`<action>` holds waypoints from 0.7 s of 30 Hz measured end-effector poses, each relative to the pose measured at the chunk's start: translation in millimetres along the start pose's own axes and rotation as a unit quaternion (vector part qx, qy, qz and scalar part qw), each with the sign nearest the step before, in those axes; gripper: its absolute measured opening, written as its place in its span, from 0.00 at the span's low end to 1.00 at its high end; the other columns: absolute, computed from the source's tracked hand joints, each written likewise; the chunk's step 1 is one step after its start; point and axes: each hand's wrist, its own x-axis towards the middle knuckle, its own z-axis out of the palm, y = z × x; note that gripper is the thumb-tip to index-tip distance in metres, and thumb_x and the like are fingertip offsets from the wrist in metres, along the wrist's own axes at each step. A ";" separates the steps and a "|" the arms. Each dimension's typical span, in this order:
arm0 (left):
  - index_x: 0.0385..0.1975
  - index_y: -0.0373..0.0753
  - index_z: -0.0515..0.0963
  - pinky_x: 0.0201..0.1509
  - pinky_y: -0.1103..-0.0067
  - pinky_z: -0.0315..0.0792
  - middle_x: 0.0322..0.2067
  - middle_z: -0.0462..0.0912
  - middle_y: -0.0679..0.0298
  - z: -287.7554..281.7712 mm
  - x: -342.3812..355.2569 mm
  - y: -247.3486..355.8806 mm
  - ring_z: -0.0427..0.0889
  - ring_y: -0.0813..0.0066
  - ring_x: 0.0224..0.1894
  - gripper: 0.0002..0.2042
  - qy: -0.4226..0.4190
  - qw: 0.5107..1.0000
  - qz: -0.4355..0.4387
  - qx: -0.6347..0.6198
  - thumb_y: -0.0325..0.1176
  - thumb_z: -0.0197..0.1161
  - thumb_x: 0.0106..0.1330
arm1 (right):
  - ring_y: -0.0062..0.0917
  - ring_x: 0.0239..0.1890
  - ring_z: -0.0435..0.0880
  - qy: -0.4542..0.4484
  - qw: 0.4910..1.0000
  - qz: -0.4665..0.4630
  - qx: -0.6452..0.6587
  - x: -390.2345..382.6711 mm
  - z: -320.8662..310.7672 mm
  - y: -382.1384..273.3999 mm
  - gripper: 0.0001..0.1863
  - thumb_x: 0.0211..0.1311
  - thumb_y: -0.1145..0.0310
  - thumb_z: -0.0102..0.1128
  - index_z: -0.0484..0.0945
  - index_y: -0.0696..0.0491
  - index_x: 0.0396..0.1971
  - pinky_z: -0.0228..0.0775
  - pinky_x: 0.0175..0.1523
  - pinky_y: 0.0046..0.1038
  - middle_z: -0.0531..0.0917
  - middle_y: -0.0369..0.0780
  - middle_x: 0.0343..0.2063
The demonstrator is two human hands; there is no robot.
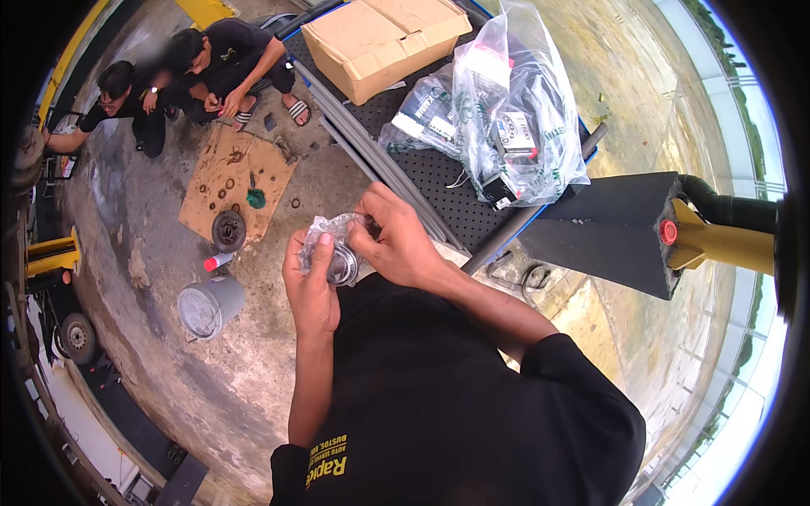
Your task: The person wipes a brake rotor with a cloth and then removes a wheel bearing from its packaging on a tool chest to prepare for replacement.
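Observation:
My left hand (312,282) is closed round a shiny, ring-shaped metal bearing (343,266) partly wrapped in a clear plastic bag (327,226). Its thumb lies over the wrap. From the right, my right hand (401,240) pinches the edge of that plastic between thumb and fingers, just above the bearing. Both hands are held together in front of my body, over the floor beside the trolley. The wrap and my fingers cover part of the bearing.
A black perforated trolley top (422,173) carries a cardboard box (384,42) and clear bags of small boxes (519,118). On the floor are a bucket (211,308), a spray can (218,261) and cardboard (202,185) with greasy parts. Two people (228,63) crouch at far left.

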 end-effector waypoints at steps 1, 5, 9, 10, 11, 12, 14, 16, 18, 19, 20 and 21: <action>0.49 0.36 0.77 0.47 0.80 0.79 0.43 0.84 0.64 1.1 -1.3 3.0 0.83 0.83 0.42 0.08 0.014 1.000 -0.007 -0.009 0.34 0.59 0.81 | 0.38 0.32 0.76 0.010 1.000 0.002 0.017 -4.2 5.3 -1.3 0.07 0.64 0.75 0.64 0.75 0.60 0.32 0.69 0.37 0.37 0.74 0.45 0.32; 0.55 0.37 0.76 0.49 0.79 0.81 0.46 0.85 0.62 -6.5 7.3 -8.3 0.86 0.78 0.45 0.10 0.013 0.999 -0.041 -0.008 0.32 0.59 0.81 | 0.31 0.30 0.78 0.000 0.997 0.077 0.020 -13.4 -11.3 7.3 0.12 0.66 0.66 0.72 0.80 0.58 0.34 0.70 0.34 0.34 0.75 0.42 0.33; 0.56 0.38 0.75 0.49 0.73 0.85 0.47 0.86 0.60 -8.9 10.6 -22.2 0.89 0.69 0.47 0.10 -0.002 0.998 -0.058 0.003 0.35 0.57 0.82 | 0.31 0.28 0.79 0.016 0.988 0.127 -0.081 -21.1 -31.2 26.3 0.14 0.68 0.60 0.71 0.84 0.57 0.35 0.72 0.35 0.36 0.78 0.42 0.34; 0.56 0.38 0.75 0.49 0.71 0.86 0.48 0.86 0.59 -4.9 10.4 -22.8 0.89 0.67 0.48 0.11 -0.016 0.997 -0.074 -0.009 0.36 0.57 0.82 | 0.46 0.38 0.85 0.026 0.969 0.182 -0.164 -22.3 -40.4 28.5 0.16 0.70 0.56 0.68 0.84 0.55 0.35 0.75 0.44 0.48 0.80 0.47 0.38; 0.56 0.39 0.75 0.49 0.69 0.87 0.48 0.86 0.58 -3.1 10.9 -22.2 0.90 0.64 0.48 0.11 -0.030 0.995 -0.089 -0.022 0.36 0.56 0.82 | 0.47 0.42 0.86 0.068 0.944 0.220 -0.236 -26.2 -45.1 45.2 0.19 0.70 0.53 0.66 0.83 0.57 0.39 0.78 0.44 0.49 0.79 0.48 0.40; 0.57 0.38 0.74 0.48 0.63 0.89 0.49 0.85 0.55 -4.2 12.4 -25.0 0.90 0.56 0.49 0.12 -0.032 0.995 -0.092 -0.033 0.38 0.55 0.83 | 0.48 0.42 0.86 0.112 0.917 0.229 -0.306 -30.2 -52.9 61.2 0.21 0.71 0.53 0.66 0.81 0.59 0.42 0.80 0.44 0.49 0.79 0.48 0.42; 0.57 0.38 0.73 0.49 0.63 0.89 0.50 0.85 0.54 -3.2 16.8 -26.8 0.90 0.56 0.50 0.12 -0.044 0.990 -0.117 -0.058 0.37 0.54 0.83 | 0.48 0.43 0.86 0.176 0.876 0.223 -0.389 -30.1 -59.3 87.7 0.23 0.71 0.53 0.66 0.77 0.61 0.46 0.82 0.43 0.48 0.78 0.49 0.44; 0.58 0.37 0.73 0.50 0.63 0.88 0.51 0.85 0.53 2.0 17.7 -27.8 0.90 0.56 0.50 0.13 -0.052 0.986 -0.144 -0.063 0.36 0.54 0.83 | 0.49 0.43 0.86 0.213 0.861 0.197 -0.417 -30.9 -61.0 107.8 0.25 0.71 0.53 0.65 0.75 0.62 0.49 0.83 0.42 0.48 0.77 0.50 0.46; 0.58 0.36 0.73 0.51 0.63 0.88 0.52 0.85 0.52 13.3 16.4 -26.6 0.89 0.56 0.51 0.13 -0.055 0.983 -0.169 -0.048 0.35 0.54 0.82 | 0.50 0.41 0.87 0.217 0.862 0.202 -0.411 -33.1 -57.1 121.9 0.26 0.70 0.53 0.67 0.75 0.61 0.52 0.81 0.44 0.47 0.78 0.50 0.44; 0.59 0.36 0.73 0.51 0.64 0.88 0.52 0.85 0.52 14.2 16.8 -26.9 0.89 0.56 0.51 0.13 -0.069 0.982 -0.172 -0.046 0.35 0.54 0.82 | 0.51 0.40 0.87 0.220 0.864 0.202 -0.405 -30.8 -52.8 121.7 0.26 0.69 0.54 0.68 0.75 0.60 0.54 0.80 0.45 0.47 0.79 0.50 0.43; 0.59 0.36 0.72 0.52 0.64 0.88 0.52 0.84 0.52 14.6 16.9 -27.5 0.89 0.56 0.51 0.13 -0.083 0.980 -0.174 -0.044 0.35 0.54 0.82 | 0.51 0.42 0.87 0.213 0.864 0.249 -0.381 -29.8 -51.3 118.2 0.24 0.69 0.54 0.69 0.77 0.60 0.50 0.80 0.46 0.47 0.80 0.50 0.45; 0.60 0.36 0.72 0.52 0.64 0.88 0.53 0.84 0.52 14.4 16.4 -28.2 0.89 0.56 0.51 0.14 -0.097 0.979 -0.177 -0.043 0.34 0.54 0.82 | 0.51 0.43 0.87 0.214 0.868 0.253 -0.371 -31.8 -51.4 117.2 0.24 0.69 0.55 0.68 0.76 0.60 0.50 0.81 0.46 0.47 0.79 0.50 0.46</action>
